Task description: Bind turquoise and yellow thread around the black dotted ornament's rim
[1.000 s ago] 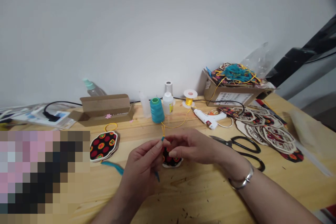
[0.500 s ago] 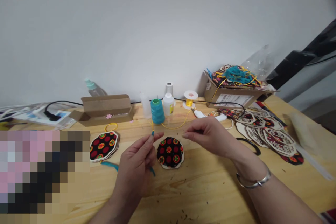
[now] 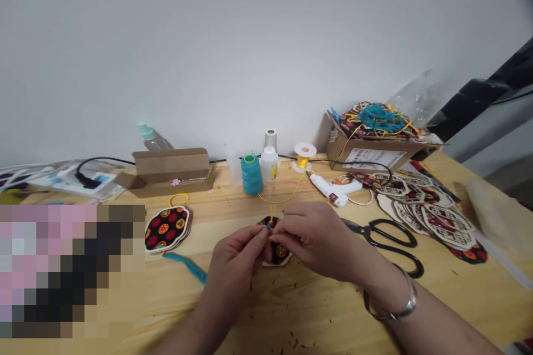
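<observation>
My left hand [image 3: 237,263] pinches a small teal thread tassel [image 3: 268,226], whose yellow cord [image 3: 272,212] sticks up above the fingertips. Close against it, my right hand [image 3: 316,238] is closed in a pinch at the tassel's top; what lies between its fingers is too small to make out. Under both hands lies a scalloped black patterned fabric piece [image 3: 281,253] with a pale backing, partly covered by the fingers. To the left is a stack of similar pieces [image 3: 166,228] with a yellow loop and a teal tassel [image 3: 187,266].
Black-handled scissors [image 3: 391,241] lie beside my right wrist. Behind stand a teal thread cone [image 3: 252,176], a white bottle [image 3: 270,165], a yellow cord spool [image 3: 303,160] and a glue gun [image 3: 335,189]. A filled cardboard box [image 3: 370,156] and wooden cutouts [image 3: 445,224] are at right.
My right hand has come left and down to meet the left hand, which has shifted right over the fabric piece. The scissors show more fully now.
</observation>
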Demonstrator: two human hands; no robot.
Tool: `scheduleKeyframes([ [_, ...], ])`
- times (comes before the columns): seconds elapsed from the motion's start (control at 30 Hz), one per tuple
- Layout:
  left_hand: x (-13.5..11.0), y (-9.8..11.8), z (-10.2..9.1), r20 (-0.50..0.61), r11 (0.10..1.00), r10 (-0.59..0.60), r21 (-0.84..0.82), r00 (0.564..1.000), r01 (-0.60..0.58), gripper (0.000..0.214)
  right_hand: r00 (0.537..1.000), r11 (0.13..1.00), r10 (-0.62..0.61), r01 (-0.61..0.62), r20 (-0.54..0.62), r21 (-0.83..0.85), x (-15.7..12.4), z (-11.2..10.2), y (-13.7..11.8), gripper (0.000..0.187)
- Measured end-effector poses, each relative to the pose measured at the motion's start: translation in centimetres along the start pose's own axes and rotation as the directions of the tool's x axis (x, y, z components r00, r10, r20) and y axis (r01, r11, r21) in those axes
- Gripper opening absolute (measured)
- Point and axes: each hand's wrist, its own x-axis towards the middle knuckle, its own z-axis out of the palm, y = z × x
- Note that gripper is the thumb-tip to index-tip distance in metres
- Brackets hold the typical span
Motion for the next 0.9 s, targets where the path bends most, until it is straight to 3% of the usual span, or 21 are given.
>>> scheduleKeyframes([
  [0.27, -0.2, 0.3, 0.0, 0.005, 0.959, 0.085, 0.271, 0.996, -0.083, 0.018, 0.998, 0.999, 0.034, -0.035, -0.052, -0.037, -0.2, -0.8, 0.4, 0.016],
  [0.47, -0.5, 0.6, 0.3, 0.194, 0.920, 0.073, 0.366, 0.978, -0.141, 0.019, 0.993, 0.996, 0.013, -0.003, -0.115, 0.084, -0.3, -1.6, 1.2, 0.010],
  [0.67, -0.9, 0.7, 0.1, 0.245, 0.945, 0.044, 0.305, 0.968, -0.120, 0.020, 0.981, 0.921, 0.105, -0.034, -0.164, 0.389, 0.3, -1.1, 1.9, 0.010],
  [0.9, -0.6, 0.4, -0.2, 0.235, 0.991, 0.038, 0.115, 0.971, -0.067, 0.020, 0.962, 0.768, 0.273, -0.221, 0.006, 0.601, 0.9, 0.1, 2.7, 0.013],
])
